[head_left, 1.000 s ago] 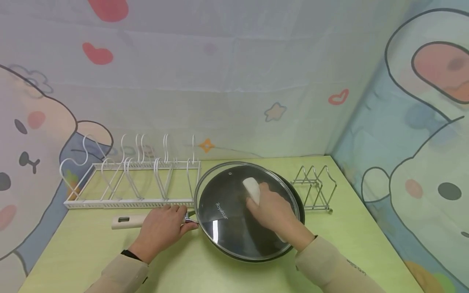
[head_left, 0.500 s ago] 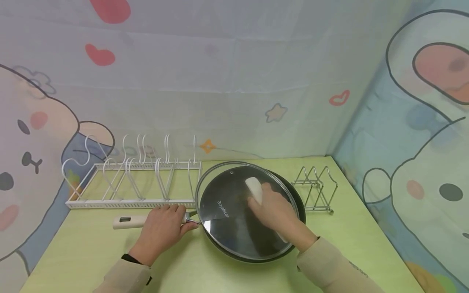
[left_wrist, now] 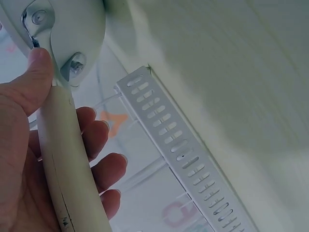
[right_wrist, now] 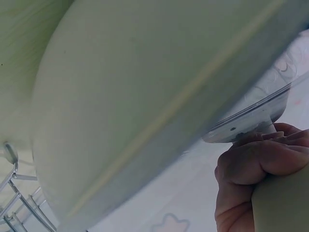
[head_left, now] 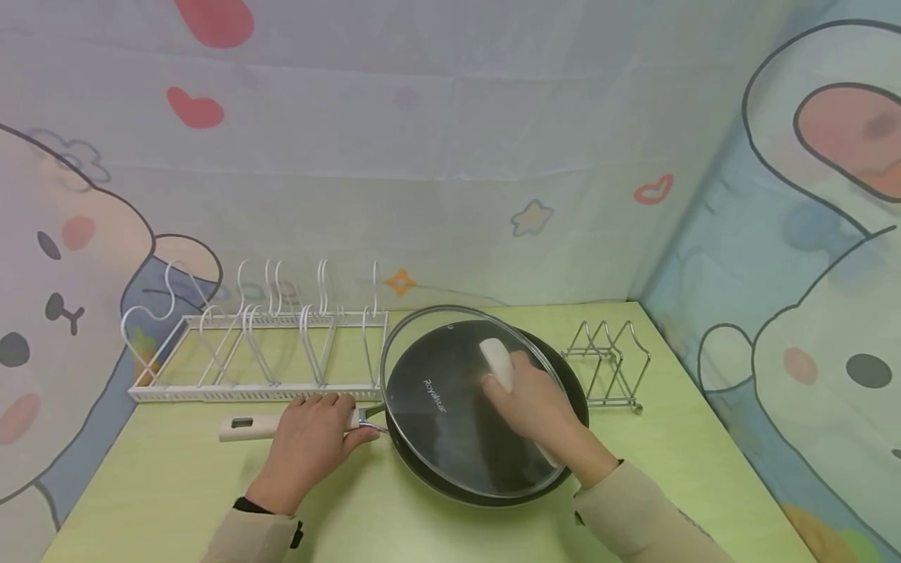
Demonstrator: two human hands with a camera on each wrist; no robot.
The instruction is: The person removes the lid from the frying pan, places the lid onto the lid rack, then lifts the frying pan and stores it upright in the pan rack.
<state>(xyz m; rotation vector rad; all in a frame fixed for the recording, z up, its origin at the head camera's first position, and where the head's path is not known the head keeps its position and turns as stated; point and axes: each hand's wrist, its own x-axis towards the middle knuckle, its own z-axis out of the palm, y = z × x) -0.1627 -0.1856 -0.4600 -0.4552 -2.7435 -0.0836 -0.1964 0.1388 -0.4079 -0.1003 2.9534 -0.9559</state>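
In the head view a dark frying pan rests on the table. My left hand grips its cream handle near the metal joint. The left wrist view shows the fingers curled under that handle, with the thumb on top. A clear glass lid with a metal rim lies tilted over the pan, its far left edge jutting past the pan's rim. My right hand holds the lid's white handle. In the right wrist view, curled fingers wrap this handle.
A white rack with upright wire dividers stands behind the pan handle at the left. At the right, close to the pan, is a small metal wire rack. Printed cloth hangs behind the table.
The lid has risen slightly and shifted a little right in my right hand, and more of the pan's near rim shows. My left hand keeps its grip on the pan handle.
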